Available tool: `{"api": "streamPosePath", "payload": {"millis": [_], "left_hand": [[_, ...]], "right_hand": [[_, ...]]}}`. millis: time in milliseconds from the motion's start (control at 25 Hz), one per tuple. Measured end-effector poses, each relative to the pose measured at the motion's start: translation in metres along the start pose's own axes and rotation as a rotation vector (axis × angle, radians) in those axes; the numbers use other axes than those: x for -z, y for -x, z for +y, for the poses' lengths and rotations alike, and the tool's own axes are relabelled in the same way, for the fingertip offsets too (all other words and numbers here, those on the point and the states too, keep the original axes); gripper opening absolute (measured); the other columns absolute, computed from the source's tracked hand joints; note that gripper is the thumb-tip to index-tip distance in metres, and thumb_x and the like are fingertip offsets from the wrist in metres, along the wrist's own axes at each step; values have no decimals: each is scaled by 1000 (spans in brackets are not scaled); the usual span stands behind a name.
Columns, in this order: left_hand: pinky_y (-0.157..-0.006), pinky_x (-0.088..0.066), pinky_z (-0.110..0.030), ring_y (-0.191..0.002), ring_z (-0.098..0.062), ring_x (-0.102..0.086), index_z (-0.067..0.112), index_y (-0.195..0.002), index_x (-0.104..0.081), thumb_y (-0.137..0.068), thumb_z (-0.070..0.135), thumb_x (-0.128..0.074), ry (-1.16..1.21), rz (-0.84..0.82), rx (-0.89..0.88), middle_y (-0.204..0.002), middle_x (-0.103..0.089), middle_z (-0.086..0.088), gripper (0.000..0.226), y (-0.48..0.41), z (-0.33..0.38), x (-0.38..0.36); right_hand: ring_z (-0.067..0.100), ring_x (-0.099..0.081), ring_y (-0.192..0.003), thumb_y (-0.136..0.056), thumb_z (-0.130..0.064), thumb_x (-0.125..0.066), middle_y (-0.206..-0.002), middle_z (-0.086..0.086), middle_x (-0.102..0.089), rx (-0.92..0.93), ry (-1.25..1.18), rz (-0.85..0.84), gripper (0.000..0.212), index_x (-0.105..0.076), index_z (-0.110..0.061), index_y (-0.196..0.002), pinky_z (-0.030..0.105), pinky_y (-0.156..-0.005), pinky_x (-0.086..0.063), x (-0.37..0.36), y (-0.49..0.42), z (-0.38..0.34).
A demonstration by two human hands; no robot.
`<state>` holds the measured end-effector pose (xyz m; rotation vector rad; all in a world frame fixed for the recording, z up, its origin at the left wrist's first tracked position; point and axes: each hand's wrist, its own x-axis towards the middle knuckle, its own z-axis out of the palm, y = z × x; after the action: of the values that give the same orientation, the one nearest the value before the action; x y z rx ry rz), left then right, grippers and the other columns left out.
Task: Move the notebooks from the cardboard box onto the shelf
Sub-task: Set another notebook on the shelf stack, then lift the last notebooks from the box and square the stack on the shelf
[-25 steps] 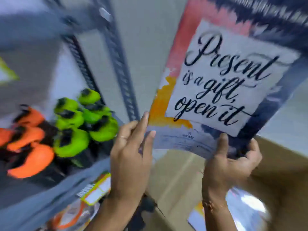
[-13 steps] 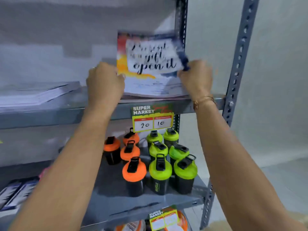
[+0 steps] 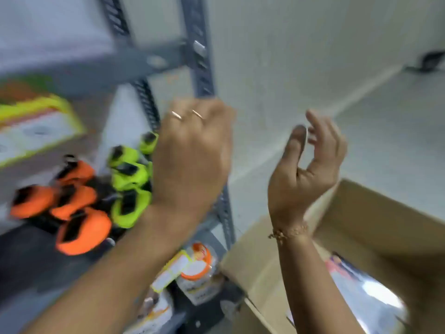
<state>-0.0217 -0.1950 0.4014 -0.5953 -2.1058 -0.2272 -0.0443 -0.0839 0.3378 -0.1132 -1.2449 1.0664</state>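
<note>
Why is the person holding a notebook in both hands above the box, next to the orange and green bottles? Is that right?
Not quite. In the head view both hands are empty: the left hand and the right hand hold nothing. A notebook does lie inside the cardboard box, and the orange bottles and green bottles stand on the shelf beside them.
</note>
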Motion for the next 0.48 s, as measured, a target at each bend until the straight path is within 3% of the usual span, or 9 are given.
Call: {"api": "streamPosePath", "payload": {"millis": [40, 120, 160, 240, 360, 480], "left_hand": [[-76, -55, -45, -85, -36, -66, 7, -89, -72, -85, 13, -48, 194, -193, -11, -91, -74, -15, 25, 22, 34, -49], [-80, -55, -44, -93, -35, -65, 11, -93, -72, -85, 16, -44, 450, -757, 131, -98, -73, -13, 30, 78, 95, -141], [-84, -54, -43, -99, -36, -64, 11, -98, -71, -86, 16, -44, 481, -1051, 179, -103, -71, -16, 30, 114, 125, -188], [-87, -51, -41, -106, -38, -61, 4, -103, -65, -87, 13, -46, 451, -1444, 194, -112, -67, -22, 26, 191, 160, -263], [-104, -43, -38, -127, -33, -49, 4, -131, -48, -88, 13, -49, 328, -1733, 237, -139, -50, -20, 44, 292, 185, -324], [-112, -33, -40, -139, -34, -32, 2, -146, -20, -92, 21, -52, 238, -1793, 447, -152, -29, -20, 66, 358, 186, -338]], "right_hand": [[33, -60, -99, -88, -8, -54, -106, 10, -63, -156, 192, -6, 23, -65, -1, -107, 52, -89, -49, 40, 17, 51], [30, -52, -112, -87, -10, -52, -117, 20, -63, -550, 606, -94, 30, -61, 0, -113, 46, -103, -39, 128, 61, 145], [32, -49, -119, -87, -8, -52, -124, 22, -59, -772, 805, -157, 33, -57, 2, -118, 46, -108, -34, 179, 85, 183], [36, -40, -129, -88, -10, -52, -136, 25, -49, -1175, 1127, -319, 43, -46, 4, -128, 46, -113, -27, 259, 128, 229], [33, -16, -142, -89, -21, -50, -152, 18, -24, -1659, 1352, -453, 62, -23, -1, -142, 41, -118, -21, 330, 174, 254], [32, -2, -146, -91, -20, -44, -158, 14, -8, -1763, 1334, -555, 70, -4, -5, -146, 44, -119, -13, 348, 209, 258]]}}
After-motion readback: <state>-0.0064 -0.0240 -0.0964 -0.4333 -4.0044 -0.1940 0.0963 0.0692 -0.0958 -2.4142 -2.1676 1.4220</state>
